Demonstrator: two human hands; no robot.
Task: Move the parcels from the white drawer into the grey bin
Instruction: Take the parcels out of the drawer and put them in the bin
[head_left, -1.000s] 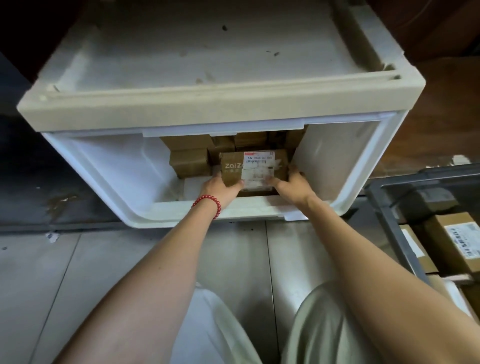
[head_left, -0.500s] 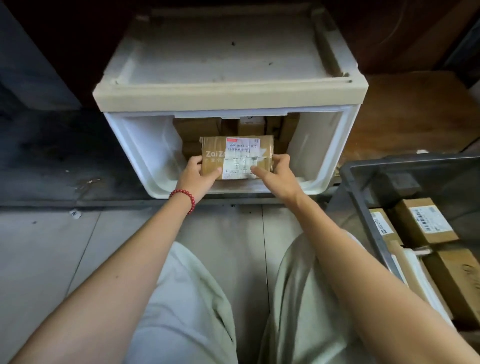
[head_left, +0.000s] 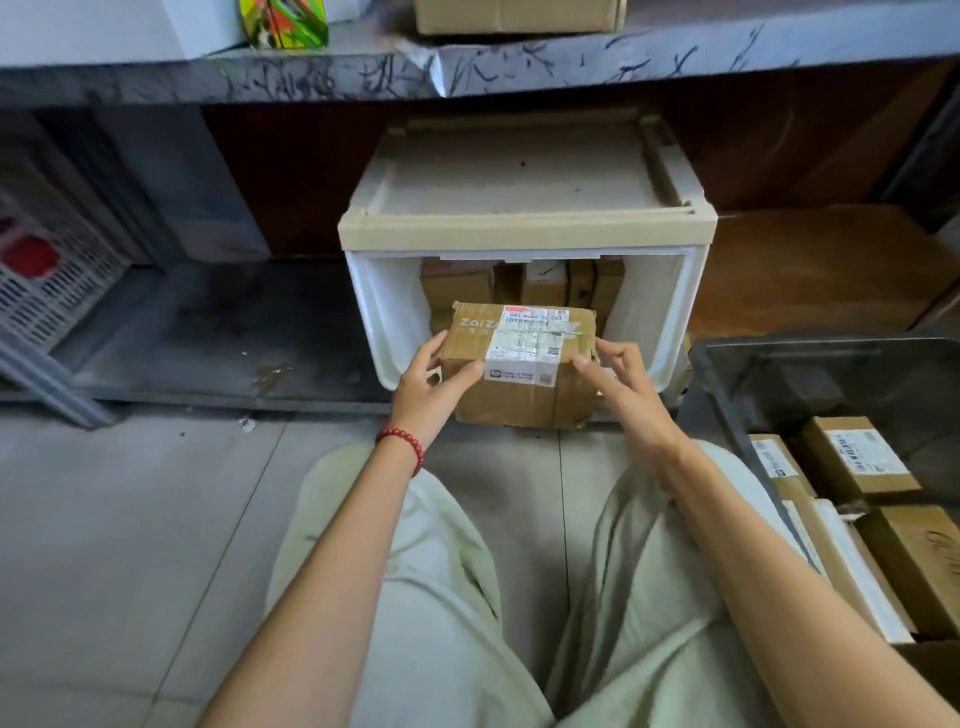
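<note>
Parcel (head_left: 519, 374) between hands (head_left: 428, 384) (head_left: 626, 397) before drawer (head_left: 387, 312)

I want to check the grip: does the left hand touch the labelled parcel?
Touching. The head view shows the left hand with its thumb on the front face of the parcel and its fingers curled round its left edge.

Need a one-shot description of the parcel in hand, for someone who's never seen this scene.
Find the white drawer open under the dark shelf. In front of its mouth, the left hand and right hand hold one brown parcel by its ends. Unlike the parcels inside the drawer, it is out in the open, with a white label and pale "Zai" lettering on top.
</note>
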